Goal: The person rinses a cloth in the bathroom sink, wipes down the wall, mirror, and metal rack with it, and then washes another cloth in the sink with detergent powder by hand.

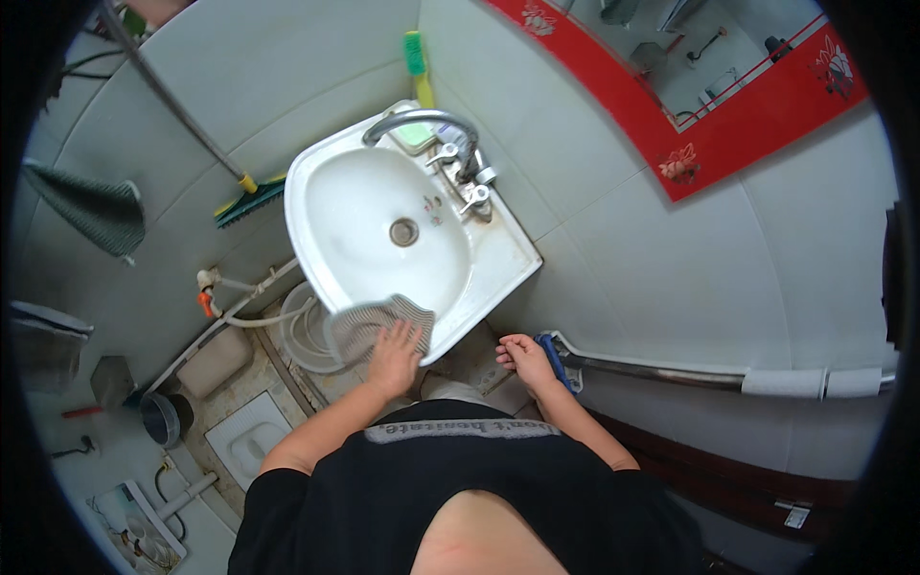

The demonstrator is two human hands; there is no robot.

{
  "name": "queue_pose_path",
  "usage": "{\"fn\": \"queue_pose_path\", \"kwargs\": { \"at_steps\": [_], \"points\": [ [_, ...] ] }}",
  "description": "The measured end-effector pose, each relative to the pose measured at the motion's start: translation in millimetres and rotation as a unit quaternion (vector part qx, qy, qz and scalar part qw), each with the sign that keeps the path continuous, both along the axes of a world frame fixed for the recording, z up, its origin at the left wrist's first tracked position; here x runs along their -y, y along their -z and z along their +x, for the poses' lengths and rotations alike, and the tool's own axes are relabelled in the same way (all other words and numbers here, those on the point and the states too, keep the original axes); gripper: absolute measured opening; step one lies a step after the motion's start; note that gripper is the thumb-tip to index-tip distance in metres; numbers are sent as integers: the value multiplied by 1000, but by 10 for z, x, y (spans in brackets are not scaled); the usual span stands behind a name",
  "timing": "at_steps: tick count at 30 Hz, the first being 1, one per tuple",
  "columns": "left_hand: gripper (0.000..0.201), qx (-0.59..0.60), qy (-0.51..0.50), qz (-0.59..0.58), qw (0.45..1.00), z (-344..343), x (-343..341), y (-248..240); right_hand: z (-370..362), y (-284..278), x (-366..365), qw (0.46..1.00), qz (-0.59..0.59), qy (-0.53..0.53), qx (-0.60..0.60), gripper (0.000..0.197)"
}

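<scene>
My left hand (393, 362) presses a grey-and-white striped cloth (356, 329) against the near rim of a white ceramic sink (321, 251). Its fingers rest over the cloth, and part of the cloth hangs past the sink's left edge. In the basin lies a bare metal drain (403, 232), with no water visible around it. My right hand (523, 358) hovers to the right of the sink's near corner, fingers loosely curled in, with nothing seen in them. A curved chrome faucet (422, 116) with two handles rises at the sink's back right.
A soap dish (414, 134) and a green-and-yellow brush (418, 67) stand behind the sink. A long-handled broom (251, 199) leans left. Below are a bucket (299, 335) with a hose and a squat toilet (247, 426). At right are a metal rail (661, 372) and a red-framed mirror (661, 144).
</scene>
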State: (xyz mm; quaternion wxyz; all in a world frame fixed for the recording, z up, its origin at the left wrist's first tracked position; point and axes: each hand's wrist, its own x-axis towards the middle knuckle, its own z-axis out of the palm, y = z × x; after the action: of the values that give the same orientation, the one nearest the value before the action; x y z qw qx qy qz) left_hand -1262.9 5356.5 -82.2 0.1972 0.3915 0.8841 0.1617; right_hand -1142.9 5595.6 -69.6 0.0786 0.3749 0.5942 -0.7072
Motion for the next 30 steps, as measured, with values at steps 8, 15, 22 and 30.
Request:
{"fn": "queue_pose_path", "kwargs": {
  "at_steps": [8,15,22,30],
  "points": [
    [52,75,-68,194,976,-352,-1274,185,-125,78,-348,998,-28,51,16,18],
    [51,-44,92,160,982,-655,-2138,27,209,159,-319,988,-34,137,60,19],
    [49,3,264,202,943,-762,-1840,31,259,94,19,970,-22,226,90,17],
    [44,49,389,177,903,-994,-822,127,-350,-84,414,976,6,216,30,17]
  ]
}}
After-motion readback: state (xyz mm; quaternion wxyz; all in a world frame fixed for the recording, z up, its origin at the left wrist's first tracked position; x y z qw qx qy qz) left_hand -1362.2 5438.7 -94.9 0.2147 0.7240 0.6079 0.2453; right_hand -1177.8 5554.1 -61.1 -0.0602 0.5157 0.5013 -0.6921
